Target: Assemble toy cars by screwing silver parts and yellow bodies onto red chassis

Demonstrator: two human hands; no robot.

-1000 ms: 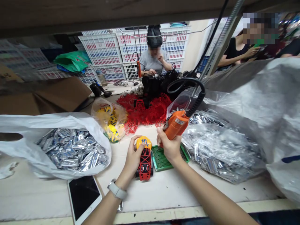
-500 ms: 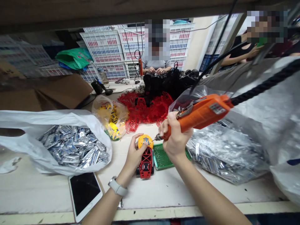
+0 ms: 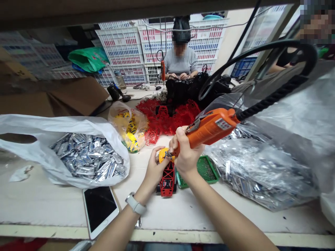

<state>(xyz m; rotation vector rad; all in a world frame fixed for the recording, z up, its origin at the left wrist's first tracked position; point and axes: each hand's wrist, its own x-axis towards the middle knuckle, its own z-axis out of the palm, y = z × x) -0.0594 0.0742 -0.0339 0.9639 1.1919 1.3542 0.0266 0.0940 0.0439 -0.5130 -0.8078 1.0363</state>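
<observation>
A white bag (image 3: 49,128) of silver packets (image 3: 90,157) fills the left side. Right of centre, the person's right hand (image 3: 186,155) grips an orange power screwdriver (image 3: 213,127), tip at the yellow end of a toy car (image 3: 167,183), lower centre, which the left hand (image 3: 153,170) clasps.

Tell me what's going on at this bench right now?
The person's left hand holds a red-framed toy car with a yellow shell on the white tabletop. Their right hand grips an orange corded power screwdriver, its nose at the yellow shell; whether the bit touches is too small to tell. A green perforated plastic tray sits beside the car, and a white plastic bag of silver packets lies to the left.
</observation>
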